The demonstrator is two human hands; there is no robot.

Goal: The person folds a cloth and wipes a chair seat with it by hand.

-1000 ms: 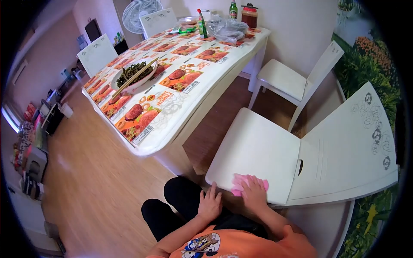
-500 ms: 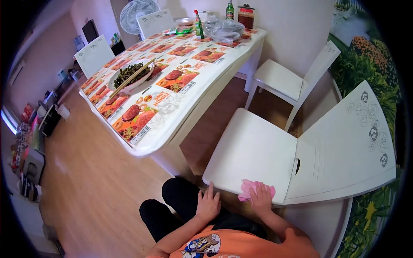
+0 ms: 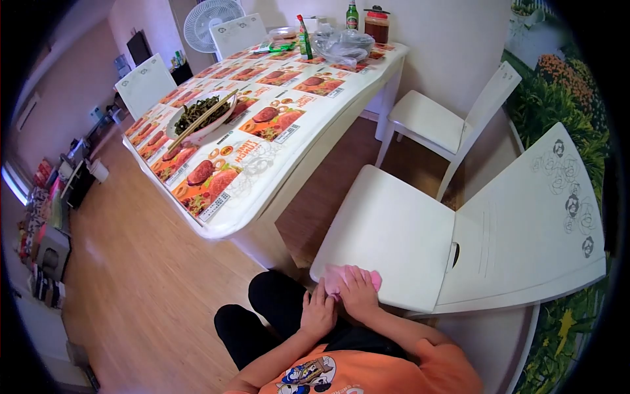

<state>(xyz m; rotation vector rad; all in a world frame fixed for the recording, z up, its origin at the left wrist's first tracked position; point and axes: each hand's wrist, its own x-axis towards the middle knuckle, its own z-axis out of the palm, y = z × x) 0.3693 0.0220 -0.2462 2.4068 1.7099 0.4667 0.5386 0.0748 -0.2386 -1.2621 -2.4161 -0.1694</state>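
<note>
A pink cloth (image 3: 335, 278) lies on the seat of the nearest white chair (image 3: 392, 230), at its near left corner. My right hand (image 3: 359, 293) presses down on it, fingers bent over the cloth, which shows on both sides of them. Just left of it, my left hand (image 3: 319, 312) rests at the seat's front edge above my knee. Its fingers are stretched out, the tips close to the cloth; whether they touch it I cannot tell.
The dining table (image 3: 295, 161) stands ahead, its corner close to the seat. On it are a plate of dark greens (image 3: 200, 117) with chopsticks (image 3: 216, 115), a bagged bowl (image 3: 342, 46), a green bottle (image 3: 352, 16) and a red-lidded jar (image 3: 376, 26). Another white chair (image 3: 430, 121) stands beyond.
My right hand has slid left along the front of the seat with the pink cloth, ending beside my left hand. The left hand has stayed nearly in place.
</note>
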